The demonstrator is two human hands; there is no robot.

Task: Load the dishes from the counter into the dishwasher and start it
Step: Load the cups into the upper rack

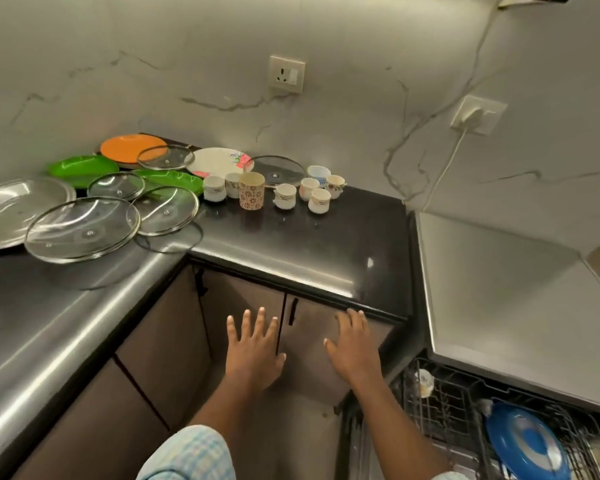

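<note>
On the dark counter (pixel 291 244), far of both hands, cups (pixel 284 195) & glass lids (pixel 84 230) were spread in a left-right row. Left hand (pixel 253 348) & right hand (pixel 355 344) were held empty, fingers wide; left was judged nearer the lids. Near right, dishwasher rack (pixel 447 403) was loaded w/ a blue dish (pixel 527 441) & a small cup (pixel 424 381).
</note>
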